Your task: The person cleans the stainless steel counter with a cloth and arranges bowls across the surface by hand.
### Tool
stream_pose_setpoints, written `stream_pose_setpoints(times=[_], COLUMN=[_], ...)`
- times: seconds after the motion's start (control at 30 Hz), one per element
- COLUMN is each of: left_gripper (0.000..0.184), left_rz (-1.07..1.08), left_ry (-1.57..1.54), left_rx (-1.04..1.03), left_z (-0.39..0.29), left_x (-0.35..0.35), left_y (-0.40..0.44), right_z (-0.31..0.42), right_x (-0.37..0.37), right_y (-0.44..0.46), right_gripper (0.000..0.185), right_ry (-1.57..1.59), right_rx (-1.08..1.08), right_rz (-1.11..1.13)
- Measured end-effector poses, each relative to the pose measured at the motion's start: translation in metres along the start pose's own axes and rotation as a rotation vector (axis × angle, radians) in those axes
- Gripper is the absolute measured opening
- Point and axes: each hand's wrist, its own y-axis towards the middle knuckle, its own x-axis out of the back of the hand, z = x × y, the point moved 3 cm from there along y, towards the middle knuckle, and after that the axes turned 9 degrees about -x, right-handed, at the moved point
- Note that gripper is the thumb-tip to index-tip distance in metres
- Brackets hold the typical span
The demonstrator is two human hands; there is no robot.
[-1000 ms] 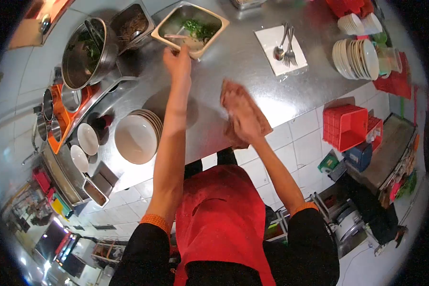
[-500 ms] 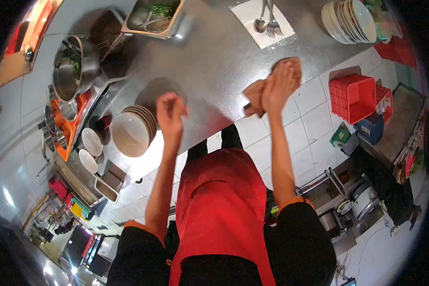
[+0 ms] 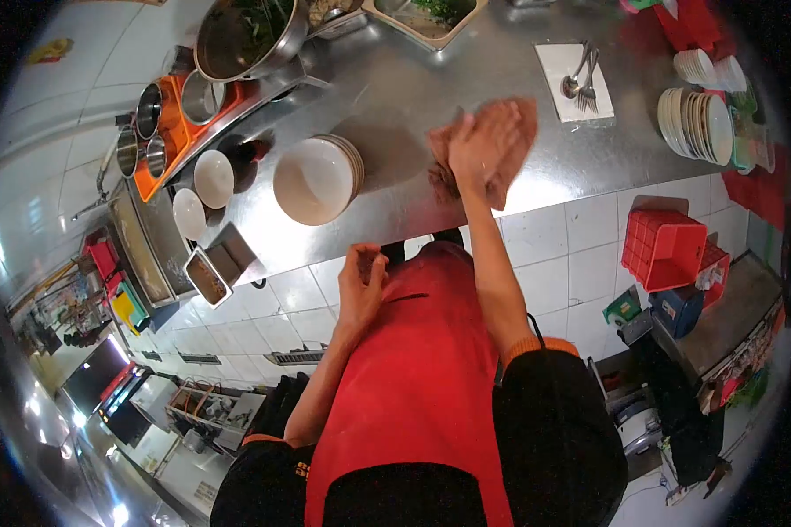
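1. Brown cloth (image 3: 520, 151), soft and rumpled, spreads on the counter (image 3: 466, 70) beneath the right hand (image 3: 479, 156); I see its fingers outstretched, pressed flat on it.
2. The left hand (image 3: 360, 279) curls loosely by the red apron (image 3: 413, 360), thumb and fingers parted.
3. Around the right fingers, glossy steel; beyond the left, stacked round bowls (image 3: 312, 182).
4. White tiles (image 3: 589, 224) show below.

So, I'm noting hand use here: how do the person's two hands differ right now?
The right hand presses on the brown cloth; the left hand is apart from it.
The right hand's fingers are extended, while the left hand's are loosely curled.
The right hand is over the counter; the left hand is beside the red apron.
Both are bare.
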Motion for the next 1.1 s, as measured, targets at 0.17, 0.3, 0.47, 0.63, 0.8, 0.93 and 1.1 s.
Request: stream_pose_setpoints(times=[0.17,0.3,0.47,0.63,0.8,0.93,1.1], left_gripper=[0.018,0.026,0.031,0.03,0.039,0.078,0.093], left_rz=[-0.412,-0.568,-0.594,-0.63,-0.644,-0.67,-0.56], left_ry=[0.541,0.807,0.662,0.633,0.621,0.413,-0.286], left_rx=[-0.363,-0.562,-0.437,-0.426,-0.327,-0.068,0.318], left_z=[-0.023,-0.035,-0.024,-0.004,0.008,0.045,0.067], left_x=[0.031,0.079,0.114,0.118,0.114,0.114,0.096], left_y=[0.025,0.068,0.09,0.072,0.057,0.073,0.091], right_z=[0.051,0.021,-0.136,-0.158,-0.061,0.0,0.033], right_x=[-0.014,0.028,0.056,0.105,0.053,-0.045,-0.032], right_y=[-0.03,-0.114,-0.101,0.001,0.137,0.151,0.047], right_gripper=[0.069,0.063,0.036,0.047,0.046,0.051,0.052], right_ry=[0.163,0.243,0.444,0.626,0.703,0.175,0.045], right_rx=[0.249,0.698,0.563,-0.367,-0.081,0.551,0.672], right_rz=[0.138,0.463,0.472,0.418,0.452,0.079,0.183])
